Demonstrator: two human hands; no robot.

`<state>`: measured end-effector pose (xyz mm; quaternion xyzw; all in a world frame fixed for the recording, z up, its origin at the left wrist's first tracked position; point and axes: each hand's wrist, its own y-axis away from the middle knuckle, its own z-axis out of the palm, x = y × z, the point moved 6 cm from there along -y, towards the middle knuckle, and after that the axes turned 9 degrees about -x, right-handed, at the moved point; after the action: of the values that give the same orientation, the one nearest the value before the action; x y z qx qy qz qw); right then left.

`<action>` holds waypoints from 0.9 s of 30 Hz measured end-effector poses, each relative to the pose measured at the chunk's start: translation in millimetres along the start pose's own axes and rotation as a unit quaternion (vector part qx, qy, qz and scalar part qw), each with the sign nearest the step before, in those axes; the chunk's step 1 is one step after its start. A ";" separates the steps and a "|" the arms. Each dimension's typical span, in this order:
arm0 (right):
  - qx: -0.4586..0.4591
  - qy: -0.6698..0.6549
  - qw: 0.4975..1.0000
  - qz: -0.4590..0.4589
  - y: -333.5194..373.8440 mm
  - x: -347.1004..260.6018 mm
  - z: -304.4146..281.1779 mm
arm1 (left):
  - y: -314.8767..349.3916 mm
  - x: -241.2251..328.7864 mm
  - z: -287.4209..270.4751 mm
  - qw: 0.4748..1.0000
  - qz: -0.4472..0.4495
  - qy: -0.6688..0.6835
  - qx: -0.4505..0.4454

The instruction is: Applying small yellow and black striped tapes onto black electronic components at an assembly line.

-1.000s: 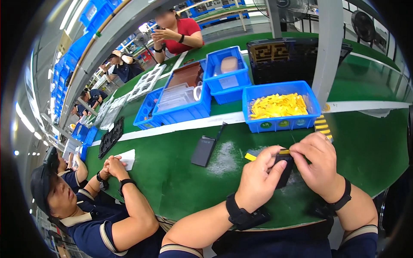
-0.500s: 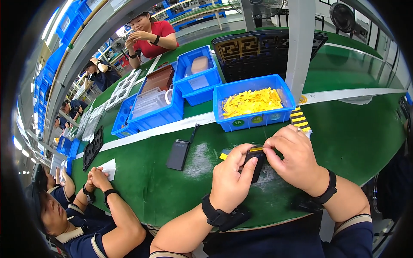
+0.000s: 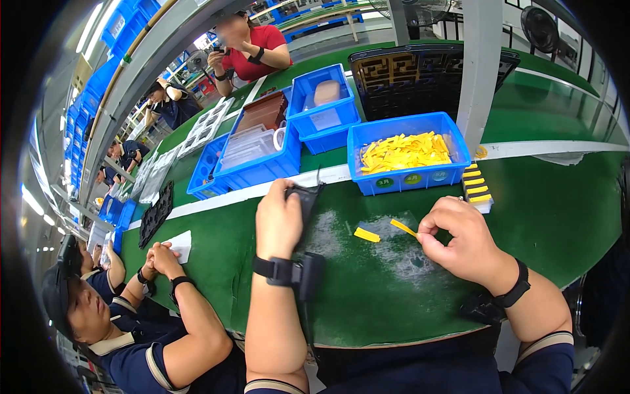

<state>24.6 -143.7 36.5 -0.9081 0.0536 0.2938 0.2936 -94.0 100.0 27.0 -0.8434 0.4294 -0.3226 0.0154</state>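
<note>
My left hand [image 3: 279, 220] is out over the table to the left. Its fingers curl round a flat black block [image 3: 306, 202], blurred and partly covered by the hand. Whether a second black block lies under it I cannot tell. My right hand [image 3: 456, 240] pinches the end of a thin yellow strip [image 3: 403, 227] between thumb and forefinger, free of the tabletop. A short yellow piece [image 3: 367, 234] lies on the green table just left of that strip.
Beyond my hands stands a blue bin of yellow strips [image 3: 410, 180]. A yellow-and-black striped block [image 3: 477, 190] sits at its right, beside a grey post [image 3: 478, 85]. More blue bins [image 3: 262, 164] stand left. A person in dark clothing [image 3: 177, 308] sits at my left.
My hands have parted. The left has swung left with its fingers round a black block, to where one lay; the right has drawn a yellow strip away. The view has shifted slightly.
</note>
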 end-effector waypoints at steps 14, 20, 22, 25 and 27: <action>-0.126 -0.184 0.971 0.089 1.7 26.8 23.7 | 48.3 98.9 54.4 0.911 0.162 0.234 -0.300; -0.140 -0.143 0.975 0.097 2.1 27.4 26.2 | 41.7 85.2 63.4 0.905 0.171 0.253 -0.295; -0.116 -0.125 0.979 0.114 2.0 29.0 23.0 | 31.9 61.5 69.4 0.946 0.022 0.137 -0.292; -0.118 -0.098 0.983 0.103 3.0 27.0 21.9 | 29.1 56.7 72.1 0.959 0.038 0.012 -0.279; -0.123 -0.099 0.982 0.104 2.8 25.5 21.8 | 32.2 59.2 67.9 0.971 0.059 -0.055 -0.227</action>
<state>33.8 -131.8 6.4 -0.8931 0.0817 0.4154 0.1519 -54.1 19.1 -5.1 -0.8143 0.5393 -0.1682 -0.1337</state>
